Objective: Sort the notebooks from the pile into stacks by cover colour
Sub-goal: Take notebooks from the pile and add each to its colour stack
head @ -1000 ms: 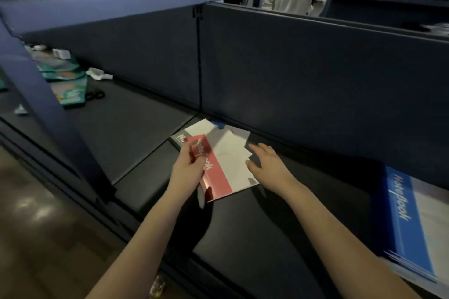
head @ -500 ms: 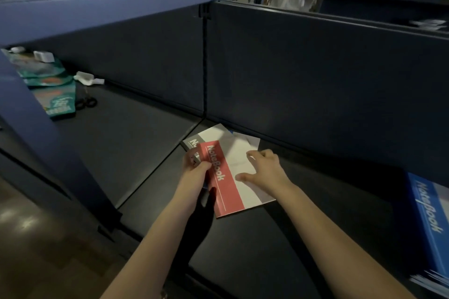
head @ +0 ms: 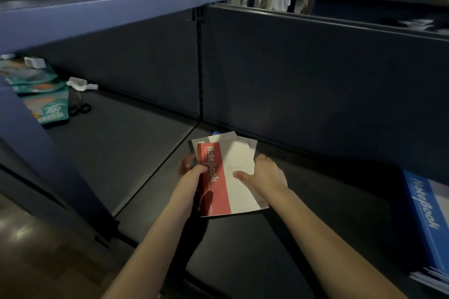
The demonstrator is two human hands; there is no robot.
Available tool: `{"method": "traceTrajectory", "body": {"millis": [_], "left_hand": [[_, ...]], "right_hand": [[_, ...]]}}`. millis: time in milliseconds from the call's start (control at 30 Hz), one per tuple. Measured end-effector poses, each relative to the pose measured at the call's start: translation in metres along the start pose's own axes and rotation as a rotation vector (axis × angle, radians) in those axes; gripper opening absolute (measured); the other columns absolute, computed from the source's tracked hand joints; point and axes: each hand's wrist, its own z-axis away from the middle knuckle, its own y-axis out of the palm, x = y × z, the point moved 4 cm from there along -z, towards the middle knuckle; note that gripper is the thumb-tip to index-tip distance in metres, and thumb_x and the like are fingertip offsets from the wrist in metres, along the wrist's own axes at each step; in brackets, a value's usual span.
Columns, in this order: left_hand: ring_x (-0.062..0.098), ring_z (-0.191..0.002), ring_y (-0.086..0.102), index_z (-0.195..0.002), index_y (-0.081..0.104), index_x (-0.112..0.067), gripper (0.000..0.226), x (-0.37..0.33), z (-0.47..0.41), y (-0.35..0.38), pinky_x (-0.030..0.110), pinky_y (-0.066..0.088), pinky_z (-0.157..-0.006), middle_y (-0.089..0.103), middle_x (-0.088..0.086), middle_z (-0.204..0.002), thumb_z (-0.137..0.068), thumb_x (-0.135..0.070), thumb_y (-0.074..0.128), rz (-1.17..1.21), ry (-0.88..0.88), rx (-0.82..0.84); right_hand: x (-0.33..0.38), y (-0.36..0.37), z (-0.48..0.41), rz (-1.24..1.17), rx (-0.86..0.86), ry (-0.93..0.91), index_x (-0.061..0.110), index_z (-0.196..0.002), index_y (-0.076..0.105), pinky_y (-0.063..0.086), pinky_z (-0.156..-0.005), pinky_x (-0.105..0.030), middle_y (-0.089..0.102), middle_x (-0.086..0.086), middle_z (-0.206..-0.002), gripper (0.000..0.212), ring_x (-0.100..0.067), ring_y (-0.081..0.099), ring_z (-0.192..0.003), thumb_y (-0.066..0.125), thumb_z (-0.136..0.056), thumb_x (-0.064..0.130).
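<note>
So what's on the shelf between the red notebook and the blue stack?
Head view: bare dark shelf, crossed only by the right forearm, between red notebook and blue stack.

A: What is the red notebook (head: 213,177) cover like?
B: Coated card. The red band is glossy and carries a dark reflection near its lower end, while the white half looks flatter.
A: And the shelf (head: 145,143) under it?
B: A smooth, matt, dark sheet, metal by the look. The back panel (head: 315,80) is duller still.
A: The beam (head: 97,14) above?
B: Painted metal, satin blue.
A: And at the shelf's right edge?
B: Blue notebooks (head: 422,213) with glossy covers, and bare paper page edges below.
A: The far left corner?
B: Green packets (head: 48,107) of shiny plastic film, with black-handled scissors (head: 80,108) beside them, seemingly plastic.
A: The floor (head: 29,238)?
B: Wood-look, polished, catching light.
</note>
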Motion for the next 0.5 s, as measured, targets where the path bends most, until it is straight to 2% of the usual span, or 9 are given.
{"method": "traceTrajectory", "body": {"millis": [67,167,300,367,433,500], "left_hand": [[0.023,-0.076,0.063,-0.119,0.057,-0.014,0.031,-0.001,0.001,-0.001,0.030,0.046,-0.060,0.067,0.017,-0.102,-0.088,-0.018,0.056,0.017,0.004,-0.009],[0.022,-0.072,0.061,-0.116,0.056,-0.019,0.029,-0.005,0.005,-0.001,0.030,0.045,-0.058,0.066,0.014,-0.092,-0.088,-0.009,0.056,0.080,0.068,-0.061],[0.024,-0.076,0.062,-0.118,0.053,-0.018,0.036,-0.005,0.010,-0.001,0.034,0.048,-0.067,0.066,0.013,-0.094,-0.087,0.000,0.054,0.034,0.182,-0.115],[0.025,-0.083,0.063,-0.116,0.052,-0.017,0.038,-0.005,0.013,0.001,0.037,0.049,-0.074,0.065,0.014,-0.107,-0.085,0.006,0.053,0.021,0.242,-0.154],[0.022,-0.093,0.062,-0.114,0.052,-0.020,0.042,-0.006,0.018,0.008,0.038,0.050,-0.081,0.061,0.012,-0.118,-0.085,0.010,0.051,0.028,0.296,-0.171],[0.015,-0.096,0.061,-0.117,0.051,-0.022,0.046,-0.007,0.026,0.018,0.033,0.050,-0.076,0.059,0.006,-0.120,-0.085,0.012,0.050,0.018,0.345,-0.162]], "right_hand": [[-0.002,0.000,0.002,-0.104,-0.016,-0.001,0.006,-0.120,0.045,0.047,-0.090,-0.039,0.052,-0.010,-0.122,0.068,-0.026,0.053,-0.111,0.064,-0.080,0.057],[-0.005,-0.002,0.008,-0.297,-0.027,-0.017,0.008,-0.113,0.044,0.048,-0.084,-0.034,0.050,-0.006,-0.117,0.055,-0.021,0.051,-0.107,0.070,-0.080,0.043],[-0.012,-0.011,0.020,-0.618,0.018,-0.021,0.014,-0.107,0.037,0.039,-0.055,-0.017,0.056,0.003,-0.097,0.042,-0.004,0.056,-0.078,0.069,-0.085,0.029],[-0.018,-0.016,0.027,-0.694,0.007,-0.033,0.016,-0.107,0.035,0.039,-0.053,-0.013,0.057,0.008,-0.091,0.041,0.001,0.055,-0.074,0.068,-0.086,0.028],[-0.025,-0.020,0.032,-0.753,-0.021,-0.043,0.018,-0.107,0.034,0.040,-0.054,-0.012,0.059,0.006,-0.094,0.041,0.001,0.057,-0.076,0.069,-0.086,0.026],[-0.033,-0.027,0.039,-0.803,-0.052,-0.049,0.019,-0.111,0.035,0.040,-0.054,-0.009,0.060,0.005,-0.097,0.042,0.002,0.057,-0.077,0.069,-0.087,0.024]]}}
